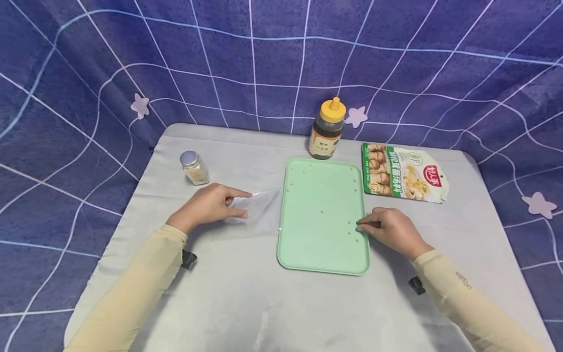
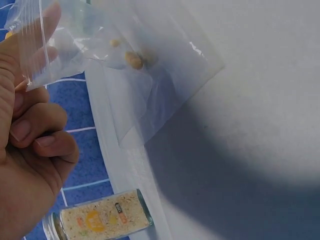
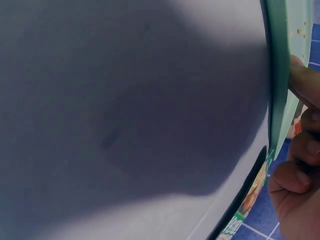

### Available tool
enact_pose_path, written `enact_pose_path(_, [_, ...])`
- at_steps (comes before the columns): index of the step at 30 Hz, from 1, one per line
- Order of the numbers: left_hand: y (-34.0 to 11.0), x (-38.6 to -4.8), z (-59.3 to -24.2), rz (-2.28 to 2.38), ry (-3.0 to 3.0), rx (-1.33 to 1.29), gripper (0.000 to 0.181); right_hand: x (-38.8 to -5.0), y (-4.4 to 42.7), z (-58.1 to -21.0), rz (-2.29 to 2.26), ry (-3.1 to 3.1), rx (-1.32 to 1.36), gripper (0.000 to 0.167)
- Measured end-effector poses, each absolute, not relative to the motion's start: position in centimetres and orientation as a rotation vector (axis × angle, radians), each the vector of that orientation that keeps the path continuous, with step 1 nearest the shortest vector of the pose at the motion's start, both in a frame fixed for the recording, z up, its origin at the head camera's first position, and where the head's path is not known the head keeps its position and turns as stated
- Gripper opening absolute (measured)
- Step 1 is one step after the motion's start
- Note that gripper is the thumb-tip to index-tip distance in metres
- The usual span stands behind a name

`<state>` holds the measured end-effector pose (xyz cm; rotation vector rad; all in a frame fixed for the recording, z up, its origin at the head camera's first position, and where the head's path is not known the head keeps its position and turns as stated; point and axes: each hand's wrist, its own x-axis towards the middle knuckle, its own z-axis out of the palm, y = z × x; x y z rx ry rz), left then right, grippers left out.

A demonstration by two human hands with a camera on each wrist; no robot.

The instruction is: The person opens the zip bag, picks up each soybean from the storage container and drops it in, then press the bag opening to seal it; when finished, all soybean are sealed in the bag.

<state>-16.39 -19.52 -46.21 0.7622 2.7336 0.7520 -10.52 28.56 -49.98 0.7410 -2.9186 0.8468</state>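
Note:
My left hand point(image 1: 211, 206) is at the mouth of a clear zip bag point(image 1: 266, 217), its index finger and thumb straight and spread apart. In the left wrist view, plastic covers these fingertips, and a few small yellowish beans point(image 2: 134, 60) show in the bag; the other fingers curl beside it. My right hand point(image 1: 391, 230) has thumb and index fingertips close together over the right rim of a pale green tray point(image 1: 303, 234). Several small yellowish beans point(image 1: 322, 211) lie scattered on that tray. Whether a bean sits between the right fingertips is hidden.
A glass seasoning jar point(image 1: 195, 168) stands behind my left hand. At the back, a yellow-capped honey bottle point(image 1: 326, 129) is just beyond the tray. A flat food packet point(image 1: 402, 172) lies right of it. Light cloth point(image 1: 228, 303) covers the table; a blue curtain point(image 1: 220, 58) hangs behind.

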Motion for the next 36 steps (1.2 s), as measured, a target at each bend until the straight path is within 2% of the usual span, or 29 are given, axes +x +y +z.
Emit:
enact_pose_path(12, [-20.3,-16.0,-46.2,0.816,2.704,0.691,0.050,-11.4,27.8,-49.4,0.734,-3.058,0.714,0.007])
enact_pose_path(18, [-20.6,-15.9,-46.3,0.828,2.699,0.700,0.051,-11.6,27.1,-48.8,0.878,-2.920,0.746,0.008])
enact_pose_path(22, [-20.6,-15.8,-46.3,0.822,2.707,0.709,0.052,-12.6,22.9,-46.5,1.018,-2.750,0.850,0.010])
enact_pose_path(30, [-20.3,-15.7,-46.2,0.765,2.728,0.750,0.054,-14.7,9.9,-42.0,1.030,-2.552,1.209,0.011])
enact_pose_path(36, [-20.1,-15.8,-46.1,0.751,2.733,0.788,0.054,-15.5,5.7,-41.0,0.983,-2.522,1.305,0.008])
